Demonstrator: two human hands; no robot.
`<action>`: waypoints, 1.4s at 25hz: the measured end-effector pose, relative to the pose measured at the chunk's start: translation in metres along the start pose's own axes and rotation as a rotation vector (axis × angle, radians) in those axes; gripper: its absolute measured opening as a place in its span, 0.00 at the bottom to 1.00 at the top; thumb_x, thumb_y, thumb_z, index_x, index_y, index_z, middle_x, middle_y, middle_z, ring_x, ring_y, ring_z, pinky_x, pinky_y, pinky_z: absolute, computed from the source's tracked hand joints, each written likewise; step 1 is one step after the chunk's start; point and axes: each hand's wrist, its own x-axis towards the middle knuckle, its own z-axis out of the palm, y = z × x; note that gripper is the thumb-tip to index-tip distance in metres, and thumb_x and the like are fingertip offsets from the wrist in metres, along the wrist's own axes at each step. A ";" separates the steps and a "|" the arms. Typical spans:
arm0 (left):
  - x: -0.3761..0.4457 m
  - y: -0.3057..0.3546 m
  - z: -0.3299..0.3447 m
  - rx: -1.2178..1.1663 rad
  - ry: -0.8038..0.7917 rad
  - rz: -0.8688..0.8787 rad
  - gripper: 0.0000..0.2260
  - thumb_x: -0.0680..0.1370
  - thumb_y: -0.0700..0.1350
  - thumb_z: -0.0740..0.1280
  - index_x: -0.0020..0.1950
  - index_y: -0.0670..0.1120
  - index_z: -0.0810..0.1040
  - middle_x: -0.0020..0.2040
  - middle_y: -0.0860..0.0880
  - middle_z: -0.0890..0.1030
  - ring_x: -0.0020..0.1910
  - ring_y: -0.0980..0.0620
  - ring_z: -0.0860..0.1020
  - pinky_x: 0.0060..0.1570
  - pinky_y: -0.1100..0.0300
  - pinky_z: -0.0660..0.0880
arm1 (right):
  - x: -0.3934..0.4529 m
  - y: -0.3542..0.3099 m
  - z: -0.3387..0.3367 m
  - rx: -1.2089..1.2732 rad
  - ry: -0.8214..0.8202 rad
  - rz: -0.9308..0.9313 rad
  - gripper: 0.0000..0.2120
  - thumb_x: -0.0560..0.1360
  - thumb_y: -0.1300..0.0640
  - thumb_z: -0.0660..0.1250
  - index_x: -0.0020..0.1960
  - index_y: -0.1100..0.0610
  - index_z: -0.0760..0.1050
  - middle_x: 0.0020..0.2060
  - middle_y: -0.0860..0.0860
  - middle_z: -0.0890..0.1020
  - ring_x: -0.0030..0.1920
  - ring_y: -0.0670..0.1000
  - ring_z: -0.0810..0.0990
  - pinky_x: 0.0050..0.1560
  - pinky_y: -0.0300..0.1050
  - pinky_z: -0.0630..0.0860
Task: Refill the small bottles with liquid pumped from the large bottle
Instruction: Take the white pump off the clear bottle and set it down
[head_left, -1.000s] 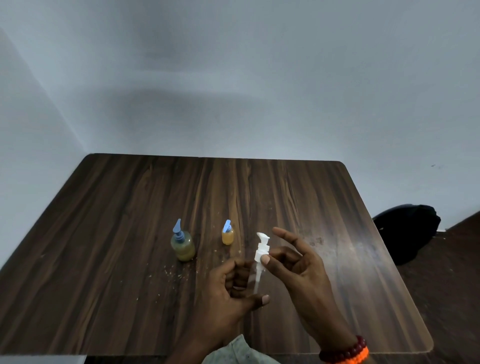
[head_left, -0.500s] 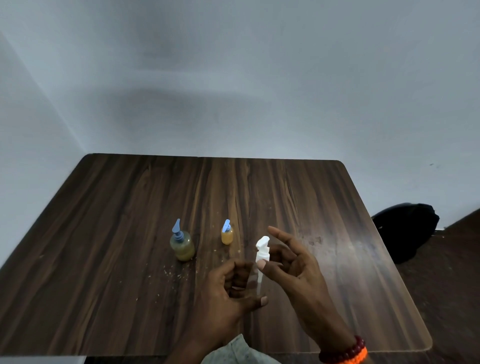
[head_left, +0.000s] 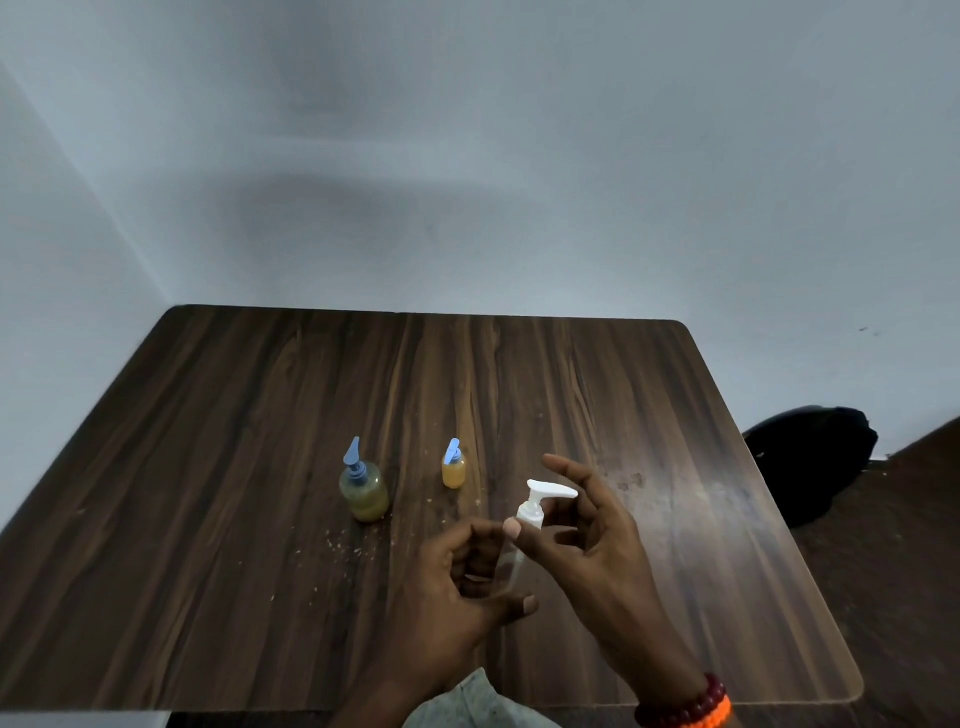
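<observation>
your left hand grips the clear bottle low over the table, while your right hand pinches its white pump collar. it looks light and slick, so hold the body firmly. two small bottles stand apart beyond.

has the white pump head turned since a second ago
Yes. The white pump head now has its nozzle swung right, away from the small orange bottle.

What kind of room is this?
Probably a plain room at home or a small workroom: a dark wooden table pushed into a corner of bare pale walls, with a black bag on the floor.
</observation>
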 end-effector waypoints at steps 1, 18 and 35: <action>0.000 0.000 0.000 -0.005 -0.004 -0.004 0.23 0.66 0.36 0.84 0.56 0.52 0.85 0.49 0.51 0.89 0.49 0.54 0.88 0.49 0.58 0.85 | 0.000 0.000 -0.001 0.005 0.008 -0.009 0.31 0.66 0.49 0.79 0.65 0.38 0.72 0.49 0.48 0.84 0.51 0.48 0.84 0.55 0.56 0.82; 0.004 -0.012 -0.002 -0.037 -0.021 -0.023 0.22 0.65 0.35 0.85 0.55 0.50 0.86 0.49 0.52 0.90 0.47 0.57 0.87 0.46 0.62 0.83 | 0.078 0.017 -0.061 0.266 0.256 0.010 0.19 0.69 0.55 0.78 0.59 0.52 0.78 0.46 0.49 0.87 0.46 0.49 0.87 0.38 0.34 0.81; -0.014 -0.033 -0.050 -0.048 0.179 -0.133 0.22 0.65 0.41 0.85 0.56 0.54 0.85 0.52 0.51 0.90 0.51 0.53 0.88 0.47 0.61 0.84 | 0.173 0.195 -0.015 -0.834 0.039 0.240 0.23 0.74 0.59 0.71 0.68 0.60 0.74 0.60 0.61 0.82 0.61 0.63 0.79 0.63 0.57 0.76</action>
